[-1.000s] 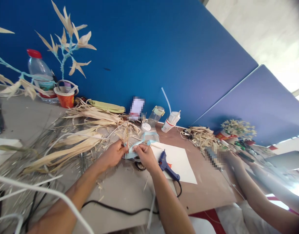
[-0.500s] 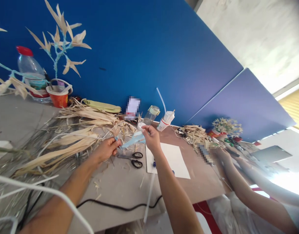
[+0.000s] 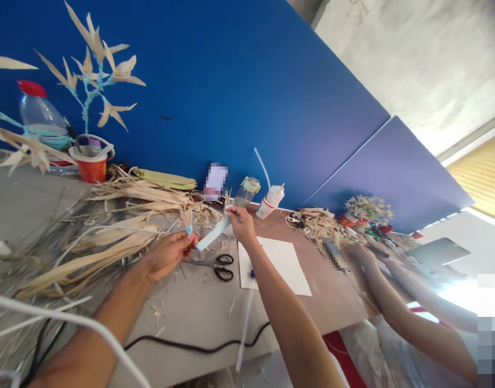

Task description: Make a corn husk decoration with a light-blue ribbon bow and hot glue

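My left hand [image 3: 170,252] is closed, pinching a small dried corn husk flower [image 3: 187,217] whose base is wrapped in light blue. From that base a light blue paper strip [image 3: 213,234] stretches across to my right hand [image 3: 244,225], whose fingers are closed on its far end. Just below the strip, black-handled scissors [image 3: 223,268] lie on the table. A white sheet [image 3: 279,267] is partly covered by my right forearm, with a small blue object [image 3: 252,274] on it.
Dried husks [image 3: 146,194] spread over the left side. A red cup [image 3: 91,167] holds a blue-stemmed husk branch [image 3: 91,97], beside a plastic bottle [image 3: 41,116]. A glass jar [image 3: 247,191] and white cup [image 3: 267,205] stand behind. Another person's arms [image 3: 392,302] rest at right. A black cable [image 3: 199,347] crosses the front.
The blue strip has turned flatter side to view and runs straighter between my hands. My left hand has rolled slightly, and the whole view has shifted a little.
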### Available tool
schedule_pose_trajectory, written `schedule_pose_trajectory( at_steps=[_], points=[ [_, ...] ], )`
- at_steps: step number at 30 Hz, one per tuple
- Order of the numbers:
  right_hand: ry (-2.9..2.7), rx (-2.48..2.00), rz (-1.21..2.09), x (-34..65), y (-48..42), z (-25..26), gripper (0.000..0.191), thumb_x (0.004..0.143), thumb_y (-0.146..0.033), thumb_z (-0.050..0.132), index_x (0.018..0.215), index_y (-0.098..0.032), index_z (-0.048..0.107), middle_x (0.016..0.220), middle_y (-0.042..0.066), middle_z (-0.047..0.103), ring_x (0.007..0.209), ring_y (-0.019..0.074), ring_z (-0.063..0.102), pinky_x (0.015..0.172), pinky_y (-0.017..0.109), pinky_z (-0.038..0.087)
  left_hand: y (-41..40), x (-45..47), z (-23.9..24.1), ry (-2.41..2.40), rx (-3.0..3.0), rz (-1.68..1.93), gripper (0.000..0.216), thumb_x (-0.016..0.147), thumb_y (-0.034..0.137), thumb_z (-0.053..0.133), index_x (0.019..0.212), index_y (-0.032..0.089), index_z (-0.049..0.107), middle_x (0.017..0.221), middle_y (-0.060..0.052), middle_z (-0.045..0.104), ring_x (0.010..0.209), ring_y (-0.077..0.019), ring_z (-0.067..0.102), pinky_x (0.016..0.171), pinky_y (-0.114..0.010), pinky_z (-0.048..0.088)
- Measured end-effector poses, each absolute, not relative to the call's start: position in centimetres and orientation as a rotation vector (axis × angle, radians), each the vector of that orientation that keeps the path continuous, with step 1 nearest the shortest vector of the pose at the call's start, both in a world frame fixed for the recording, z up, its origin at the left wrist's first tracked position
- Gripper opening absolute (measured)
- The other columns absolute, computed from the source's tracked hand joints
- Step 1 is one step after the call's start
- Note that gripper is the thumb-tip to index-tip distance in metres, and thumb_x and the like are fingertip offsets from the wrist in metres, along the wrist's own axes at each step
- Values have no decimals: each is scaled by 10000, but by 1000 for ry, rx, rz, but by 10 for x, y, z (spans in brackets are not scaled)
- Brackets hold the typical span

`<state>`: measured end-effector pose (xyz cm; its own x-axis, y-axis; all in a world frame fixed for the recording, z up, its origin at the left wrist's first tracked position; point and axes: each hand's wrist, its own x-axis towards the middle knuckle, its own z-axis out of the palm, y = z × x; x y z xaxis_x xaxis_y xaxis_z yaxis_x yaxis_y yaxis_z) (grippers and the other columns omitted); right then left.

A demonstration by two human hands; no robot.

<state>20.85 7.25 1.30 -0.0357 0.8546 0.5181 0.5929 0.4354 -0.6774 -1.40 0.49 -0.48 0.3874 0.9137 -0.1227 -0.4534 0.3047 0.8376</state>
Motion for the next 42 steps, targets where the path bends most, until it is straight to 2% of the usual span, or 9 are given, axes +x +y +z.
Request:
schedule_pose_trajectory(
  at_steps=[7,11,13,16,19,27,33,36,42],
  points=[
    [-1703,-1300,479,202,74,4,216,836,-279,517,903,-161,686,942,75,685,940,212,600,875,349,447,4,-17,-4,484,703,961,189,771,308,730,741,137,655,890,-90,730,988,-258,668,826,-342,540],
    [-1437,-1367,273,214,58,14,328,907,-335,418,1052,-141,640,1137,132,625,1063,216,555,947,365,416,5,-17,-5,540,672,989,128,814,246,687,847,123,673,935,-124,752,948,-245,695,800,-323,554],
    [-1383,-1389,253,225,38,22,358,935,-353,368,1087,-145,616,1082,118,635,981,199,579,901,356,445,5,-16,-6,559,668,1010,115,829,220,666,873,115,682,939,-137,754,913,-235,704,787,-318,559],
    [-1687,-1434,472,239,0,32,288,926,-316,429,1028,-153,643,911,67,672,781,168,608,769,312,478,7,-15,-8,573,660,1032,127,825,199,663,899,105,706,904,-136,757,827,-212,714,765,-311,567],
    [-2195,-1397,613,239,-31,32,203,893,-213,500,949,-163,689,934,71,692,883,179,620,820,301,465,8,-14,-9,568,638,1045,133,778,178,708,883,99,731,882,-134,759,799,-215,717,757,-319,575],
    [-2724,-1620,320,204,-41,25,267,845,-214,578,1094,-144,644,1106,130,635,1041,249,582,908,354,433,5,-17,-7,433,604,1093,54,707,158,762,760,148,759,995,-84,761,841,-225,713,806,-364,579],
    [-2808,-1675,319,204,-37,31,380,860,-139,480,1237,-129,525,1099,142,638,1019,245,605,843,331,435,6,-19,-11,352,646,1061,219,798,232,673,978,131,743,1028,-145,748,962,-266,693,907,-416,525],
    [-2873,-1627,278,205,-38,30,398,832,-125,504,1229,-143,527,1121,142,621,1030,249,603,845,333,427,5,-18,-8,342,614,1075,188,827,254,637,925,125,732,1049,-156,738,1013,-274,675,931,-420,509],
    [-2916,-1615,122,202,-42,26,341,802,-151,547,1143,-135,558,1047,147,641,972,276,619,803,359,426,0,-12,-1,340,519,1101,124,803,253,683,751,141,686,869,-83,729,1046,-295,663,936,-426,517]
  ],
)
